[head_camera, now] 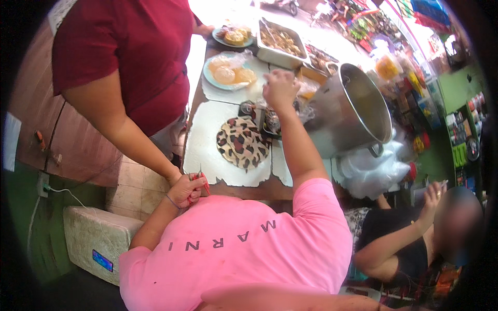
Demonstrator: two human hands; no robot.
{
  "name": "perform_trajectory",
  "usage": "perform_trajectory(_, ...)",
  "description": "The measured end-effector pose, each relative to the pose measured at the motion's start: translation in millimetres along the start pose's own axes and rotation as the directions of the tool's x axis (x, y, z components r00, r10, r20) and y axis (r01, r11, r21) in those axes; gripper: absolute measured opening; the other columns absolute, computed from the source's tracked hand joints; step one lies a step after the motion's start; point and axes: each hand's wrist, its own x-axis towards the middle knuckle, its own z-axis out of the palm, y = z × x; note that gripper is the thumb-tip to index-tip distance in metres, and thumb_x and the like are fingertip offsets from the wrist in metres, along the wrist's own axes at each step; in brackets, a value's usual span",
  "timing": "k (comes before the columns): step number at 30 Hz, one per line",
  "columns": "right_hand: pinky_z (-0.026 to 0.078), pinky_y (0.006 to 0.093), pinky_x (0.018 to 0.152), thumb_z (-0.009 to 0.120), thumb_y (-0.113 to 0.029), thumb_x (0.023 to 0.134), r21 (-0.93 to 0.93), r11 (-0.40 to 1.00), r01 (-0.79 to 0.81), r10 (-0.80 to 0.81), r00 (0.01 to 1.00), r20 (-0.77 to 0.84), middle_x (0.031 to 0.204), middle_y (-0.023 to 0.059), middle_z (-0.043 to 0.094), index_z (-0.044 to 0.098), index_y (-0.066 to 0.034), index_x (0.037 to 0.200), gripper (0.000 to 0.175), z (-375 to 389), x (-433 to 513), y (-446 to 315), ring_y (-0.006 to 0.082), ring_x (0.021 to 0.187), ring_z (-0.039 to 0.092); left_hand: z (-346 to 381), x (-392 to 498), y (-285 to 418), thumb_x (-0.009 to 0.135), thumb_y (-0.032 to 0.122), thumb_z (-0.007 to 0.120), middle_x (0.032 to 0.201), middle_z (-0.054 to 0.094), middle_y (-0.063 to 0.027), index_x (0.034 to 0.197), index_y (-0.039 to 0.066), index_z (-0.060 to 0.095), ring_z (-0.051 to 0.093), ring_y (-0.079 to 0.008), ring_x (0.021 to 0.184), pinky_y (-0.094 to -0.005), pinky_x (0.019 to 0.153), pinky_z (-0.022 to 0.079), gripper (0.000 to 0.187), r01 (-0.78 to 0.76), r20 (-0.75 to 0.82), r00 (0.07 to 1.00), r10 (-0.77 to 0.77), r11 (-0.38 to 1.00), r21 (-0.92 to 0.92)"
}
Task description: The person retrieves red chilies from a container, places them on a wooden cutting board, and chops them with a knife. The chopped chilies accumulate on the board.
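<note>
My left hand (187, 190) is closed around a small red-handled tool (203, 182) with pointed metal tips, which looks like scissors. It meets the hand of a person in a dark red shirt. Slightly blurred, my right hand (282, 87) is raised over the table (206, 136), fingers apart, with nothing visible in it. Below it lie plastic-wrapped items (272, 118). A leopard-print cloth item (243, 144) rests on the white table covering. Left of my right hand is a light blue plate (212, 79) holding round pale yellow food, partly under clear plastic.
A large metal pot (330, 116) stands tilted in view at right, beside clear plastic bags (369, 171). A metal food tray (280, 58) and another plate (233, 43) are at the far end. A foam box (97, 233) is at lower left; another person sits at right.
</note>
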Motion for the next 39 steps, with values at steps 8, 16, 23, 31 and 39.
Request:
perform_trajectory(8, 0.033, 0.0541, 0.093, 0.059, -0.026, 0.082, -0.180, 0.980, 0.082, -0.006, 0.921, 0.389, 0.116, 0.0023, 0.057, 0.067, -0.0192, 0.106, 0.027, 33, -8, -30, 0.0225, 0.123, 0.039, -6, -1, -1, 0.092, 0.022, 0.059, 0.050, 0.040, 0.0065, 0.080, 0.013, 0.058, 0.033, -0.0034, 0.038, -0.0215, 0.036, 0.027, 0.015, -0.067, 0.049, 0.997, 0.064, 0.995, 0.078)
perform_trajectory(16, 0.049, 0.0413, 0.072, 0.065, -0.028, 0.081, 0.438, 0.873, -0.216, 0.232, 0.973, 0.018, 0.085, 0.0117, 0.068, 0.068, -0.0078, 0.091, 0.023, 16, 23, 2, 0.0288, 0.083, 0.064, -8, -6, -2, 0.092, 0.022, 0.059, 0.052, 0.040, 0.0064, 0.079, 0.012, 0.057, 0.034, -0.0037, 0.039, -0.0214, 0.036, 0.028, 0.016, -0.056, 0.036, 0.998, 0.053, 0.995, 0.089)
perform_trajectory(23, 0.046, 0.0307, 0.062, 0.066, -0.021, 0.081, 0.663, 0.699, -0.268, 0.330, 0.943, 0.034, 0.069, 0.0067, 0.063, 0.065, 0.0009, 0.083, 0.022, -27, 7, 55, 0.0144, 0.064, 0.056, 4, -2, -3, 0.090, 0.020, 0.061, 0.053, 0.041, 0.0061, 0.082, 0.009, 0.056, 0.034, -0.0025, 0.039, -0.0196, 0.034, 0.026, 0.015, -0.050, 0.042, 0.998, 0.046, 0.993, 0.103)
perform_trajectory(31, 0.049, 0.0441, 0.081, 0.067, -0.030, 0.077, 0.163, 0.956, -0.244, 0.188, 0.936, 0.299, 0.096, 0.0068, 0.067, 0.070, -0.0165, 0.088, 0.018, -24, -44, 78, 0.0278, 0.098, 0.059, 3, -5, -2, 0.090, 0.018, 0.061, 0.055, 0.043, 0.0060, 0.082, 0.011, 0.055, 0.036, -0.0026, 0.039, -0.0189, 0.034, 0.028, 0.012, -0.015, 0.030, 0.999, 0.012, 0.992, 0.124)
perform_trajectory(39, 0.036, 0.0457, 0.093, 0.071, -0.026, 0.071, 0.077, 0.987, -0.141, 0.143, 0.990, -0.011, 0.116, 0.0007, 0.056, 0.069, -0.0254, 0.096, 0.025, 13, -95, 70, 0.0253, 0.116, 0.044, 1, -2, 0, 0.090, 0.017, 0.061, 0.059, 0.044, 0.0055, 0.082, 0.012, 0.053, 0.038, -0.0033, 0.040, -0.0187, 0.033, 0.028, 0.012, 0.012, 0.082, 0.996, -0.023, 0.990, 0.139)
